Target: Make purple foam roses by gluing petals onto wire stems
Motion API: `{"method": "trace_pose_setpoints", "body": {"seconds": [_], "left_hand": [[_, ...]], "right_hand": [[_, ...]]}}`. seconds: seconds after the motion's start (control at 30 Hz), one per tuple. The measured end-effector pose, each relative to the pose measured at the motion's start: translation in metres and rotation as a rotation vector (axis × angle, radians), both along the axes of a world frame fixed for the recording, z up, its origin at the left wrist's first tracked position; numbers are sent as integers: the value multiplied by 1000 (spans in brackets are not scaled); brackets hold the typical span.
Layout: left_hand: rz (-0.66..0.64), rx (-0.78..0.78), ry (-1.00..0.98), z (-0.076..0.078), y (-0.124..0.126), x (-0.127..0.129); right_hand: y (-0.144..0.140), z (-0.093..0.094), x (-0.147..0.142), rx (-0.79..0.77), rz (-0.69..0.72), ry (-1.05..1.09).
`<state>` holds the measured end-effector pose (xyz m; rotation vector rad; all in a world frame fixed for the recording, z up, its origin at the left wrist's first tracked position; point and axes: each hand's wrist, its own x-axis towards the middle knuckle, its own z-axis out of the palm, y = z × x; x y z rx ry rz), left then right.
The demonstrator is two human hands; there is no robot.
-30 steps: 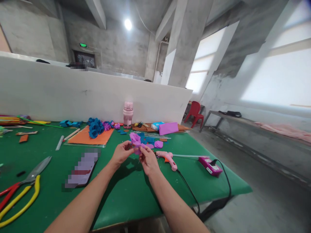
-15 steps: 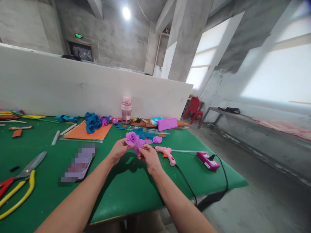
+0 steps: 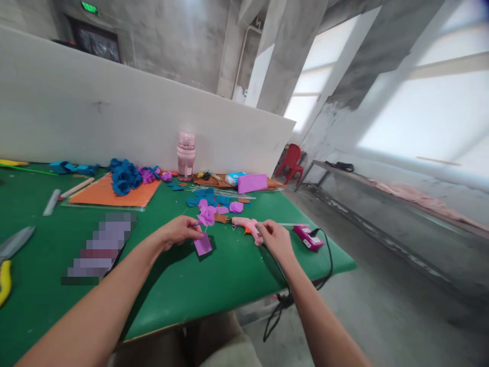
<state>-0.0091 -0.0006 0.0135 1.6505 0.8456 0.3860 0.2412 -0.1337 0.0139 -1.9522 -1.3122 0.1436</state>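
Note:
My left hand (image 3: 181,232) pinches a purple flower (image 3: 206,214) with rolled, petal-like folds, above the green tabletop. Below its fingertips a flat purple square (image 3: 202,245) shows, partly overlapped by the fingers. Over on the right, my right hand (image 3: 275,237) has its thumb and fingers closed at the rear and handle of a pink glue gun (image 3: 244,223). The gun lies on its side, with its nozzle toward the flower and a clear glue stick (image 3: 292,224) out of its back.
A magenta power box (image 3: 308,238) with a black cable sits near the right edge. Purple and blue pieces (image 3: 206,196) lie behind the flower. A pink bottle (image 3: 186,158) stands by the white partition (image 3: 145,122). A phone (image 3: 101,244) and shears (image 3: 15,247) lie left.
My right hand has let go of the flower and moved right to the glue gun. The left hand keeps the flower, now tilted differently. The view has shifted right and down.

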Motion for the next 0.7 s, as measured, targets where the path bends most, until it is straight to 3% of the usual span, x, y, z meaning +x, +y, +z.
{"method": "trace_pose_setpoints", "body": {"seconds": [0.07, 0.2, 0.43, 0.5, 0.63, 0.7], "left_hand": [[-13, -12, 36, -3, 1, 1], [21, -41, 91, -9, 3, 2], [68, -77, 100, -13, 8, 0], [75, -76, 98, -14, 8, 0], [86, -48, 99, -16, 7, 0], [91, -35, 101, -15, 6, 0]], "right_hand": [[-2, -9, 22, -151, -43, -112], [10, -24, 37, -382, -8, -95], [27, -14, 28, -477, 33, -14], [20, -9, 24, -429, 76, 139], [-3, -1, 10, -91, 154, 856], [-12, 0, 0, -52, 228, 1118]]}}
